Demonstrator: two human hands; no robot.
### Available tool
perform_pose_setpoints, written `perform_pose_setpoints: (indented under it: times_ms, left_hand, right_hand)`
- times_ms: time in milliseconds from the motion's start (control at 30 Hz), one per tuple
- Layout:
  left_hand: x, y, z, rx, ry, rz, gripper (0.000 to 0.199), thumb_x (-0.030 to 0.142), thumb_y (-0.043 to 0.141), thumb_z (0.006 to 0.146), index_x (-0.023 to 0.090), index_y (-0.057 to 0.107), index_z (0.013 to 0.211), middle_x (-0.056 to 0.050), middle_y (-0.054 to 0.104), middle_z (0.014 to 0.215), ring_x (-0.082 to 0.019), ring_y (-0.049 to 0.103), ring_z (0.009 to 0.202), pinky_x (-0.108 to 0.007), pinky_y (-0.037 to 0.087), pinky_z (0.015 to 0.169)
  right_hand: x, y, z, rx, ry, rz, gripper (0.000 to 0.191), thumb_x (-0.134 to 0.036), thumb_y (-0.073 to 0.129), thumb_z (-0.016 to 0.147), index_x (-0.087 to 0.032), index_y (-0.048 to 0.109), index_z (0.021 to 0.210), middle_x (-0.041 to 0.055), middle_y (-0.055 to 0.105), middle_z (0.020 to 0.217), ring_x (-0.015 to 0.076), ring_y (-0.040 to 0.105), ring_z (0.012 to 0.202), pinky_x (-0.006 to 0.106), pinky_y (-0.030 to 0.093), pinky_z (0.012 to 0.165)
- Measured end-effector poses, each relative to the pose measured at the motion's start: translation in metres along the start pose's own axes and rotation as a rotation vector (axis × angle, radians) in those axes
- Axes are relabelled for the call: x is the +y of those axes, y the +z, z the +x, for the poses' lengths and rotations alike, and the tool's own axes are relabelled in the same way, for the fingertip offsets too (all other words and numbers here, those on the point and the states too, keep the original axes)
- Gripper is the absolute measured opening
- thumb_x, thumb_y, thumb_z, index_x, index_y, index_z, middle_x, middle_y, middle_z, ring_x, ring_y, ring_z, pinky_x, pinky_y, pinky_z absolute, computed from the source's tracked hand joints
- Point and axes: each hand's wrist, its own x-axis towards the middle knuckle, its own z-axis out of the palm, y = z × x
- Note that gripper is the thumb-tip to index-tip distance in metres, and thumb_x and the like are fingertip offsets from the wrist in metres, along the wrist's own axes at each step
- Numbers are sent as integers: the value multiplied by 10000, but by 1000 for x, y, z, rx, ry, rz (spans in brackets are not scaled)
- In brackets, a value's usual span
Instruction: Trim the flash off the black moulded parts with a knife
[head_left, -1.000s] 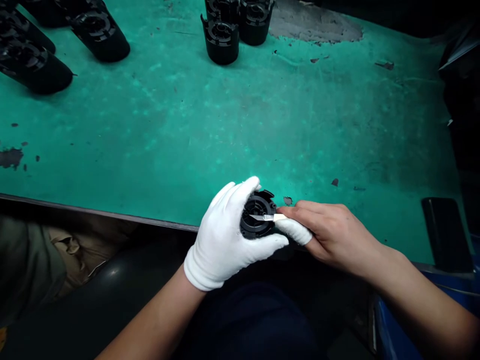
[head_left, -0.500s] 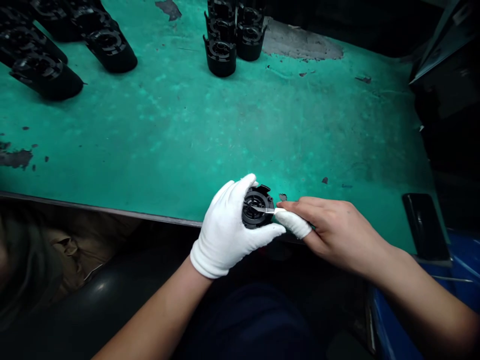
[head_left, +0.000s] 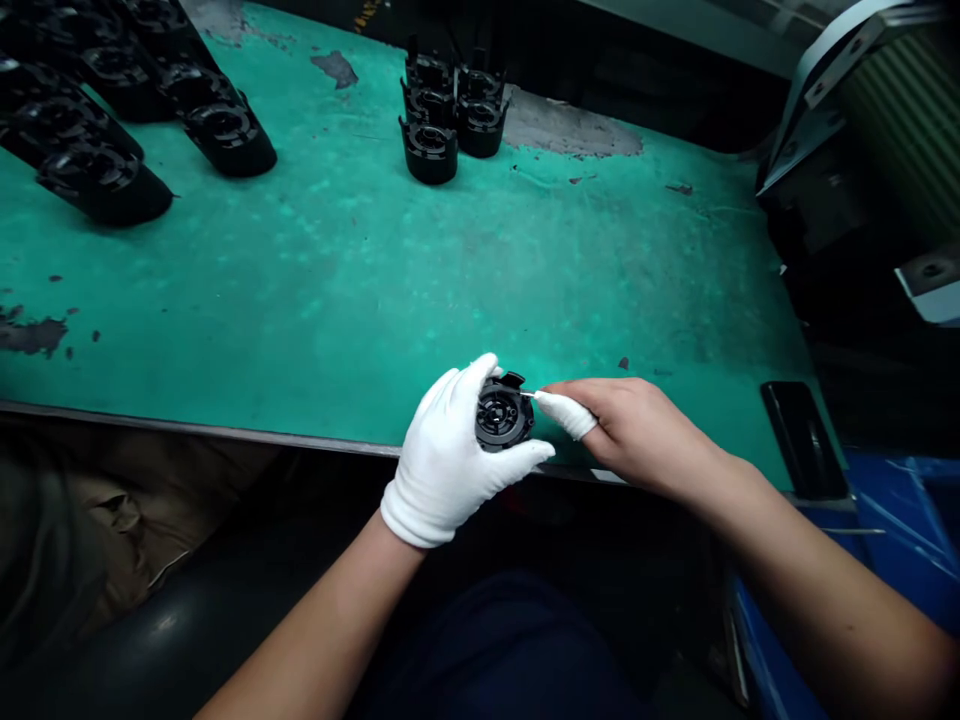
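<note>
A round black plastic part (head_left: 501, 415) with a ringed, slotted face is gripped by my left hand (head_left: 450, 455), which wears a white glove. The fingers wrap its left and upper side, and the thumb lies below it. My right hand (head_left: 637, 425) is bare except for a white cover on the thumb. Its fingers and thumb pinch a small thin metal blade (head_left: 528, 394), whose tip touches the part's upper right rim. The blade's handle is hidden inside the hand.
On the green table (head_left: 337, 290), several black parts (head_left: 430, 150) stand in rows at the back. More black parts (head_left: 112, 185) stand at the upper left. A black phone-like object (head_left: 804, 440) lies at the right edge. Metal machinery (head_left: 817, 120) rises at the upper right.
The blade has moved from the middle of the part's face to its upper right rim. The camera view has shifted, showing more of the machinery on the right.
</note>
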Motion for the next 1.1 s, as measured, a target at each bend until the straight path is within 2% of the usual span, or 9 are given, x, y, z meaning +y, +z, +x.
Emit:
perform_pose_setpoints:
  times_ms: [167, 300, 500, 767, 933, 1100]
  left_hand:
    - [-1, 0, -1, -10, 3, -10, 978, 672, 780, 695, 156, 399, 1433, -156, 596, 1334, -320, 568, 1251, -491, 458, 1101]
    - [0, 0, -1, -7, -2, -17, 963, 661, 780, 705, 150, 405, 1430, -153, 599, 1328, -313, 569, 1249, -486, 455, 1105]
    - [1, 1, 0, -7, -22, -18, 940, 665, 782, 702, 145, 434, 1404, -153, 604, 1318, -309, 569, 1245, -481, 449, 1110]
    - [2, -4, 2, -58, -18, -12, 909, 681, 772, 699, 149, 459, 1367, -155, 591, 1336, -301, 575, 1234, -455, 462, 1088]
    - [1, -4, 2, -75, -27, -29, 911, 646, 787, 706, 148, 441, 1386, -123, 597, 1318, -270, 578, 1218, -423, 449, 1100]
    - [-1, -2, 1, -69, -18, -41, 916, 632, 795, 703, 146, 436, 1391, -118, 592, 1326, -271, 566, 1228, -424, 435, 1113]
  right_hand:
    - [-7, 12, -16, -41, 133, 230, 182, -226, 462, 960, -239, 622, 1046, 15, 737, 836, 203, 678, 735, 281, 423, 629]
    - [-14, 26, -24, -58, 94, 231, 192, -240, 433, 977, -227, 618, 1031, 32, 721, 885, 212, 671, 796, 292, 411, 663]
    - [-15, 37, -25, -47, 81, 167, 203, -156, 410, 932, -200, 588, 1020, 35, 666, 818, 199, 626, 718, 289, 374, 635]
    - [-9, 21, -14, -210, -31, 103, 204, -93, 432, 863, -201, 575, 961, 42, 697, 846, 195, 654, 765, 274, 350, 628]
    - [-2, 10, -13, -156, -39, 118, 231, -171, 447, 943, -223, 618, 1089, 57, 734, 997, 208, 685, 902, 275, 399, 714]
    - [-3, 2, -13, -190, -24, -87, 183, -160, 448, 921, -215, 595, 1015, 64, 731, 920, 244, 692, 847, 303, 356, 652]
